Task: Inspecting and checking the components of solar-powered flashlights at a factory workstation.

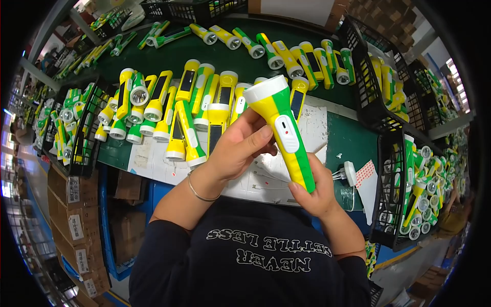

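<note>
Between my hands I hold a yellow and green flashlight [287, 148], its white head up and tilted to the left. A white panel on its side has a dark slot and a small red dot. My left hand [244, 142] grips the body just below the head, thumb on the near side. The narrow tail end is held by my right hand [318, 190], thumb against the green edge. Behind my left hand, several similar flashlights [189, 97] are heaped on the white work surface [153, 166], some showing dark solar panels.
A black crate [381, 192] of flashlights stands at the right, another crate [84, 146] at the left. A white charger plug [349, 174] with cables and a red-dotted sheet [366, 176] lie right of my hands. More flashlights line the green belt [225, 59] behind. Cardboard boxes [76, 220] stack lower left.
</note>
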### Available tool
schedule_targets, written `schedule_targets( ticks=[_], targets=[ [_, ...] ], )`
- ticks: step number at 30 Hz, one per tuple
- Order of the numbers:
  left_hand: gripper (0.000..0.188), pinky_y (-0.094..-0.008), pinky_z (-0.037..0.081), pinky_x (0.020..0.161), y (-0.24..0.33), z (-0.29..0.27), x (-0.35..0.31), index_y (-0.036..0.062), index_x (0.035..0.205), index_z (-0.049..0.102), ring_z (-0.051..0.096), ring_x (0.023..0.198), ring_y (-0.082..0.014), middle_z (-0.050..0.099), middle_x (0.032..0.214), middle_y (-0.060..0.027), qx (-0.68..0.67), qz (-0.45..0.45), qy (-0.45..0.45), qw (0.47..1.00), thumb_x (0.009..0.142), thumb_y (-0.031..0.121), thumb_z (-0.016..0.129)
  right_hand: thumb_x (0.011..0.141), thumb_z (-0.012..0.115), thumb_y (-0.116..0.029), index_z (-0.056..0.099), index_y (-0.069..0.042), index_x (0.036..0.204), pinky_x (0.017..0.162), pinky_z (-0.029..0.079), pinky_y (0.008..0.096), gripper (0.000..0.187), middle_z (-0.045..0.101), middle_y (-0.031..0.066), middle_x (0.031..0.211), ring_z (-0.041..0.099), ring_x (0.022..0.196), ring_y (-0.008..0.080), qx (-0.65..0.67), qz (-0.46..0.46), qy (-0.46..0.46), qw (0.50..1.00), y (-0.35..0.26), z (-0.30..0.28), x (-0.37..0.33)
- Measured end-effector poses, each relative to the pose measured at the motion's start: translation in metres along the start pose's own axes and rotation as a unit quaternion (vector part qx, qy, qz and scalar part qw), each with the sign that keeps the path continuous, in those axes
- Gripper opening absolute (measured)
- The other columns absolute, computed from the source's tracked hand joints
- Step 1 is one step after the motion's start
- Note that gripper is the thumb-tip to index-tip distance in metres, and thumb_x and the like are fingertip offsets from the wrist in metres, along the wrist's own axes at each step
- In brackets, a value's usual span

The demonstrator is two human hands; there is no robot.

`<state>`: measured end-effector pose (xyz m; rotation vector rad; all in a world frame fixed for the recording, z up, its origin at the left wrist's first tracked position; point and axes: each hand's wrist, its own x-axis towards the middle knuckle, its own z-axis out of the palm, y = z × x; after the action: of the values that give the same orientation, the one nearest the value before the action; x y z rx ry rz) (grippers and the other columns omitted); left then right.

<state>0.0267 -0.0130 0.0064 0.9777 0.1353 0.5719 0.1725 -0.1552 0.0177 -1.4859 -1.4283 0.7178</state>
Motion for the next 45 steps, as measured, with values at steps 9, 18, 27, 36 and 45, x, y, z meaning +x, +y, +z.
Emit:
schedule_targets(
  ticks=[9, 18, 27, 36, 45],
  targets=[
    [0.055, -0.0269, 0.045, 0.075, 0.003, -0.005, 0.0, 0.006, 0.134, 0.031, 0.052, 0.089, -0.0142, 0.042, 0.125, -0.011, 0.042, -0.051, 0.06, 0.996, 0.087, 0.025, 0.051, 0.082, 0.061, -0.028, 0.052, -0.002, 0.09, 0.057, 0.043, 0.0345, 0.028, 0.056, 0.0098, 0.069, 0.055, 0.061, 0.0233, -0.252, 0.071, 0.397, 0.88, 0.044, -0.159, -0.037],
    [0.051, -0.0268, 0.044, 0.075, -0.007, -0.002, 0.011, 0.0036, 0.13, 0.035, 0.052, 0.089, -0.0147, 0.046, 0.12, -0.0107, 0.057, -0.096, 0.016, 0.994, 0.085, 0.022, 0.051, 0.075, 0.055, -0.053, 0.052, 0.0, 0.104, 0.077, 0.047, 0.0448, 0.061, 0.061, 0.0221, 0.097, 0.059, 0.09, 0.0362, -0.553, 0.518, 0.259, 0.599, 0.065, -0.285, -0.138],
    [0.05, -0.0277, 0.043, 0.079, -0.012, -0.008, 0.02, 0.0043, 0.128, 0.037, 0.053, 0.092, -0.0139, 0.046, 0.121, -0.0104, 0.055, -0.132, 0.021, 0.99, 0.084, 0.022, 0.054, 0.076, 0.062, -0.035, 0.06, -0.004, 0.087, 0.069, 0.048, 0.0388, 0.033, 0.065, 0.014, 0.084, 0.062, 0.078, 0.0313, -0.365, 0.191, 0.332, 0.849, 0.081, -0.225, 0.003],
    [0.047, -0.0281, 0.044, 0.076, -0.008, -0.014, 0.018, 0.0039, 0.126, 0.039, 0.053, 0.09, -0.0137, 0.047, 0.12, -0.0098, 0.097, -0.147, 0.075, 0.982, 0.085, 0.024, 0.053, 0.078, 0.059, -0.044, 0.043, -0.008, 0.12, 0.074, 0.049, 0.0403, 0.058, 0.06, 0.0133, 0.101, 0.06, 0.093, 0.0288, -0.441, 0.287, 0.187, 0.83, 0.157, -0.147, 0.166],
    [0.039, -0.0271, 0.043, 0.077, -0.015, -0.023, 0.034, 0.0062, 0.124, 0.041, 0.052, 0.09, -0.0136, 0.049, 0.118, -0.0081, 0.069, -0.171, 0.071, 0.98, 0.089, 0.019, 0.05, 0.07, 0.064, -0.052, 0.053, 0.003, 0.109, 0.077, 0.048, 0.0381, 0.068, 0.06, 0.0204, 0.105, 0.06, 0.092, 0.031, -0.315, 0.307, 0.191, 0.877, 0.214, -0.149, 0.207]
  ],
)
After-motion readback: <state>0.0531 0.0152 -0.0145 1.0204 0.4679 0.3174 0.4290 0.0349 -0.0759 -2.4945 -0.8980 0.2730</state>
